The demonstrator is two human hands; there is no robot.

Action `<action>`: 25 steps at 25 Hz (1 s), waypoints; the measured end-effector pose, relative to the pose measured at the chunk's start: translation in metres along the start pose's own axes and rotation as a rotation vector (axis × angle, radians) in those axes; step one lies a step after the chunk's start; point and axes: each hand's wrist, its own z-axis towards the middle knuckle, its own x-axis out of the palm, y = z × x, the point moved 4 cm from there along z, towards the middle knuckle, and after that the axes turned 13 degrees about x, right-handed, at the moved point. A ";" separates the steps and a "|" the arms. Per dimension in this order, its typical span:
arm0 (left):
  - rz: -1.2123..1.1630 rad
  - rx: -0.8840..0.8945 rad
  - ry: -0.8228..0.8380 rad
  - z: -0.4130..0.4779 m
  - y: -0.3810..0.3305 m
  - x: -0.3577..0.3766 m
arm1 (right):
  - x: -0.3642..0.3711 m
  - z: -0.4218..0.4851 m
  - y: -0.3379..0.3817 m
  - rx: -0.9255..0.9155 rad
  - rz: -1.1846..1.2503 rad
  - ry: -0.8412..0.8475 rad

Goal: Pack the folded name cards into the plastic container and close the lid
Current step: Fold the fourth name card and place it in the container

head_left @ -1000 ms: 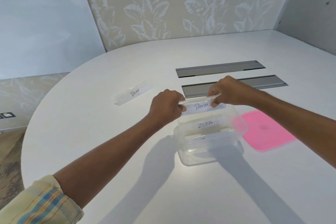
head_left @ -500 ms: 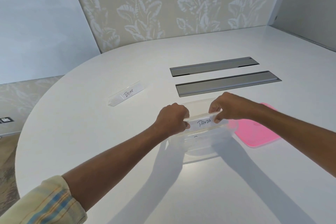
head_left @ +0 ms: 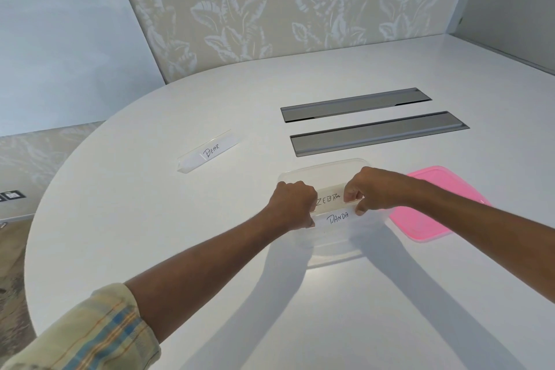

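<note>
A clear plastic container (head_left: 322, 170) stands open on the white table. Inside it lies a folded card marked ZEBRA (head_left: 329, 199). In front of that card, a card marked PANDA (head_left: 338, 218) sits low in the container, pinched at its left end by my left hand (head_left: 295, 204) and at its right end by my right hand (head_left: 371, 189). A third card marked BEAR (head_left: 210, 151) lies on the table to the far left of the container. The pink lid (head_left: 435, 204) lies flat on the table right of the container, partly under my right forearm.
Two grey metal cable-slot covers (head_left: 378, 133) are set into the table (head_left: 150, 219) behind the container. A leaf-patterned wall panel rises at the table's far edge. The table's rounded edge runs along the left.
Both hands have carried the PANDA card from above the container's far rim down into it, in front of the ZEBRA card.
</note>
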 end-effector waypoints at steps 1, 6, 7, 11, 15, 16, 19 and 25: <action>0.011 0.004 0.002 0.001 0.000 0.003 | 0.002 0.001 0.000 -0.003 -0.007 0.010; 0.044 0.028 0.008 0.005 0.000 0.007 | 0.006 0.003 -0.001 0.010 0.015 0.031; 0.055 0.035 0.006 0.005 0.001 0.006 | 0.006 0.003 -0.001 0.010 0.018 0.033; -0.032 0.044 -0.085 0.001 0.005 -0.006 | -0.004 0.008 -0.002 0.020 0.115 0.010; -0.179 0.008 -0.273 -0.014 0.020 -0.032 | -0.031 0.014 0.006 0.010 0.255 -0.076; -0.190 -0.016 -0.322 -0.020 0.027 -0.039 | -0.039 0.017 0.011 0.002 0.293 -0.100; -0.224 -0.102 -0.431 -0.039 0.056 -0.055 | -0.066 0.026 0.039 -0.033 0.382 -0.164; -0.286 -0.293 -0.464 -0.076 0.139 -0.056 | -0.100 0.070 0.109 -0.075 0.596 -0.137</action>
